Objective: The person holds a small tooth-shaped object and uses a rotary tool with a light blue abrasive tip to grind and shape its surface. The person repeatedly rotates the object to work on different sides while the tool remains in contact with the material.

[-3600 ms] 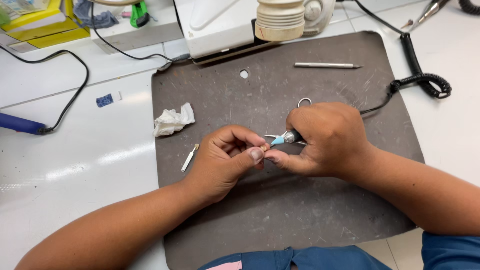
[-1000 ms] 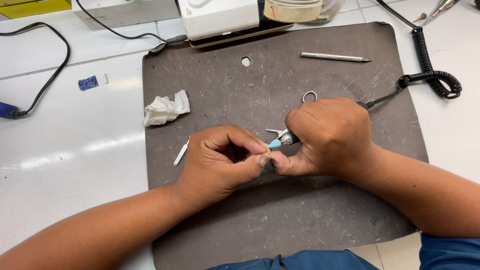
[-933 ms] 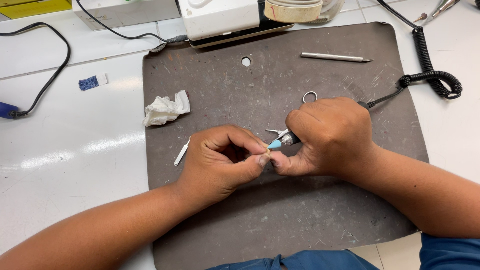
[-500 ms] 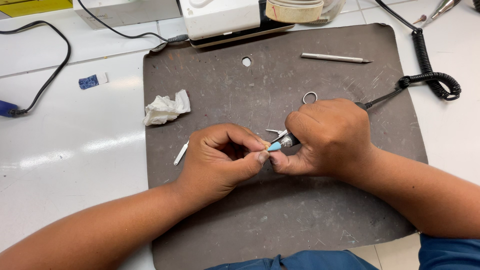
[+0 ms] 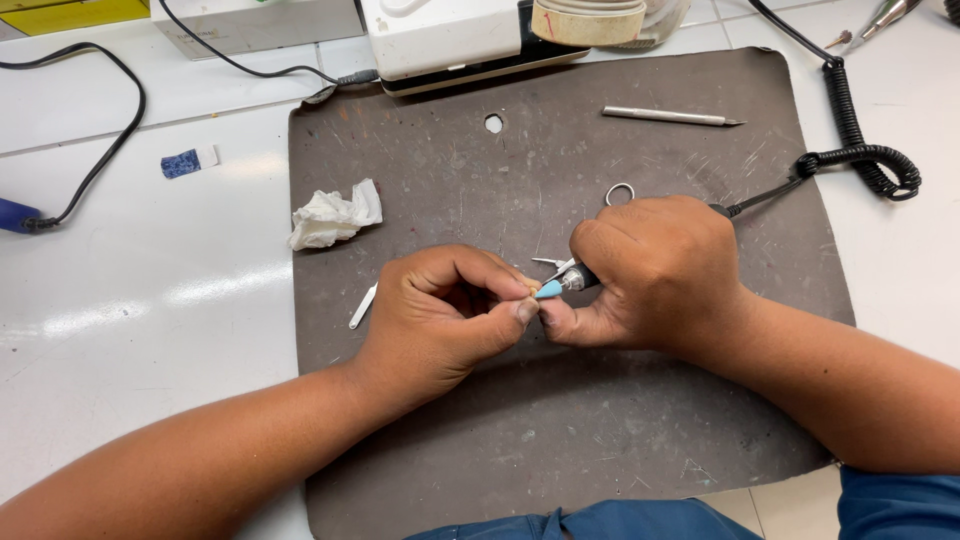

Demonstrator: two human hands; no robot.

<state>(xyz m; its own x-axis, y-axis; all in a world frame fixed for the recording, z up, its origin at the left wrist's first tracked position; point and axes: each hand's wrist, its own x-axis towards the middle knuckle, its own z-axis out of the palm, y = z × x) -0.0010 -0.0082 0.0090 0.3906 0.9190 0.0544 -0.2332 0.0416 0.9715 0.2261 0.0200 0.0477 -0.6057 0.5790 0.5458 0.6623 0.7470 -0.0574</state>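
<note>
Almost nothing has moved since the earlier frames: both hands stay pressed together over the middle of the dark grey work mat (image 5: 560, 420), and only the camera view has shifted slightly. The left hand (image 5: 450, 315) is curled nearly closed, its thumb and forefinger pinched on something too small to make out. The right hand (image 5: 655, 275) is wrapped tight around a slim rotary handpiece (image 5: 578, 279), whose small light-blue polishing tip (image 5: 549, 290) points left and touches the left fingertips. A thin black cable runs from the handpiece up to a coiled black cord (image 5: 860, 150) at the mat's right edge.

Near the hands on the mat lie a small metal ring (image 5: 619, 193), just above the right hand, a crumpled white tissue (image 5: 335, 215) to the upper left, and a small white sliver (image 5: 362, 305) just left of the left hand. A slim metal pen-like tool (image 5: 672, 117) lies near the mat's top edge. A white machine (image 5: 450, 35) sits beyond the mat on the white table (image 5: 150, 290).
</note>
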